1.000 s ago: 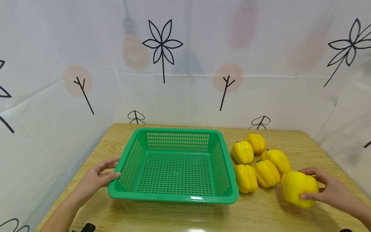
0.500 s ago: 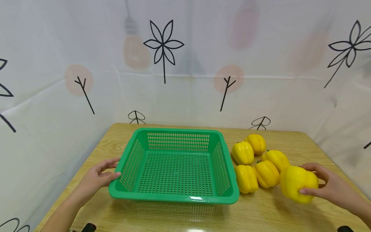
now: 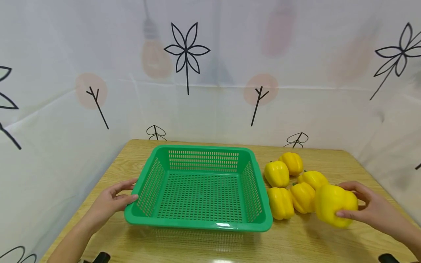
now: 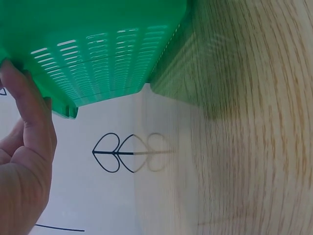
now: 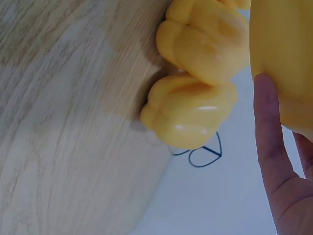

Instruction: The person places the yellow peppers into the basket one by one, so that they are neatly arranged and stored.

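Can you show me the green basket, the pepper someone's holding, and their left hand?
Basket (image 3: 201, 196): head view, middle of its floor.
Held pepper (image 3: 331, 203): head view, side facing us.
Left hand (image 3: 107, 204): head view, near the thumb's base.

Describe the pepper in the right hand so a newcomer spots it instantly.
Right of the green basket on the wooden table are six yellow peppers. Pick the rightmost pepper: the right hand grips it, while the other five rest on the table.
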A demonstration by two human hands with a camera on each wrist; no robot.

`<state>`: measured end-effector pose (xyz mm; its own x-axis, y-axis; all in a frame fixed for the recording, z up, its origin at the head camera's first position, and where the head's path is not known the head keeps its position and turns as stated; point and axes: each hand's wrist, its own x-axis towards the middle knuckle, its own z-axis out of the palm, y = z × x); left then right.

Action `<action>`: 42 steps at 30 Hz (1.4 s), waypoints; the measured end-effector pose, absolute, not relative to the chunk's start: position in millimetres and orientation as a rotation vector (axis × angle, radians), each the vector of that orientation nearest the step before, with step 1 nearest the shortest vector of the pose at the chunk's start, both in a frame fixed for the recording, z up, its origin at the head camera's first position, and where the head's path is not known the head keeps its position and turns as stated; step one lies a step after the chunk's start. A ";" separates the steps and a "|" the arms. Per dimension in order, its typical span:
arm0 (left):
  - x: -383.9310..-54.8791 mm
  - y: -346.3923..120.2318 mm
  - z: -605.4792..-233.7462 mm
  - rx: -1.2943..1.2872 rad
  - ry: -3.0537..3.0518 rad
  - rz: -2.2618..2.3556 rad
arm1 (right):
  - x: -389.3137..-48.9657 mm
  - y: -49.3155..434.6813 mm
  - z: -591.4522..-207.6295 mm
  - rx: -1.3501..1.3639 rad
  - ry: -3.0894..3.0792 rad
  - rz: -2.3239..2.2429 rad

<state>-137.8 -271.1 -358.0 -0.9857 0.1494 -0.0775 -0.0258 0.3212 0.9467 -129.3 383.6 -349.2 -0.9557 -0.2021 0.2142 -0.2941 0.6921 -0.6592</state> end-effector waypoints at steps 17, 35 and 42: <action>-139.6 -269.5 -357.7 0.082 2.437 1.724 | -138.2 359.4 -330.0 0.477 -2.800 1.092; -138.4 -270.4 -361.4 0.081 2.426 1.741 | -150.3 333.7 -314.7 0.611 -2.766 1.120; -138.0 -272.8 -362.3 0.079 2.418 1.742 | -158.5 319.7 -307.7 0.628 -2.754 1.167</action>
